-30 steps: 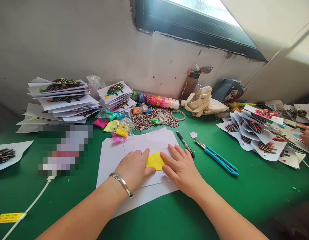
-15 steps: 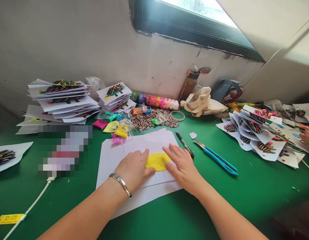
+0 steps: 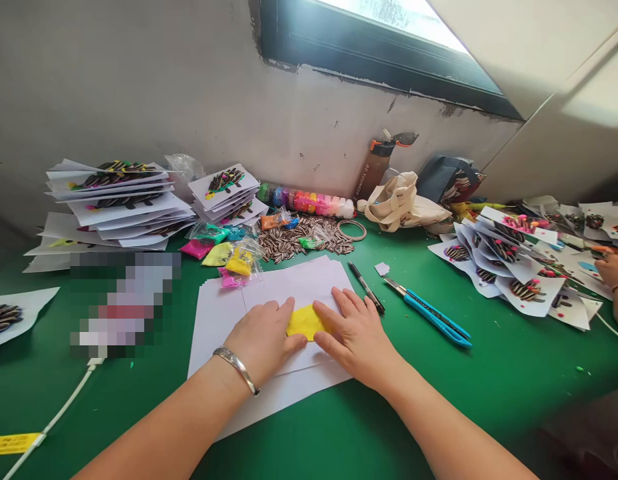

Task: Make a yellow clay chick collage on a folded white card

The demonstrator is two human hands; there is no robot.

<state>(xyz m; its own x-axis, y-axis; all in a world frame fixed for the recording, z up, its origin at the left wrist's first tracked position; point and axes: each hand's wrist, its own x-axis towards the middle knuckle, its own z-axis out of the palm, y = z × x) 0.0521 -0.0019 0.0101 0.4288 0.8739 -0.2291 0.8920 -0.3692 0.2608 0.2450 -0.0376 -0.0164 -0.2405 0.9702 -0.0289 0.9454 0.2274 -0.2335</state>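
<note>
A flat piece of yellow clay lies on the top sheet of a stack of white paper. My left hand, with a silver bracelet at the wrist, rests on the paper with thumb and index finger apart at the clay's left edge. Fingers spread, my right hand lies over the clay's right part and hides it. Neither hand grips anything.
Right of the paper are a pen and a blue cutter. Sunflower seeds and clay packets lie behind. Card stacks stand left and right. Another person's hand is at far right.
My right hand has shifted left over the yellow clay and covers more of it. My left hand stays at the clay's left edge. The view has moved slightly.
</note>
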